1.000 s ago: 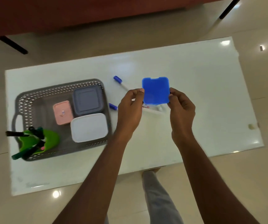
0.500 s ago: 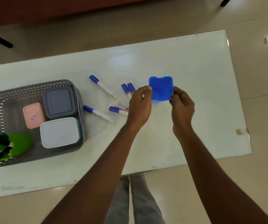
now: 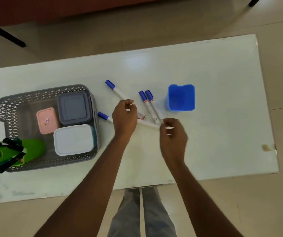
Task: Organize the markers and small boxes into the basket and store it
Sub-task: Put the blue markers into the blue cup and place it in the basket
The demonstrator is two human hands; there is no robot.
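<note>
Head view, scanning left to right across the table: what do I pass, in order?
green holder → pink box → grey box → lone marker at the far side → pair of markers → blue cup. The white box overlaps the grey one, so it is left out.

The basket [image 3: 43,93] sat at the left of the table [image 3: 222,134], holding three boxes [image 3: 74,106] and, in its near-left corner, a holder [image 3: 33,149]. Markers [image 3: 147,103] lay on the table right of it, and a cup [image 3: 181,97] stood right of them.
</note>
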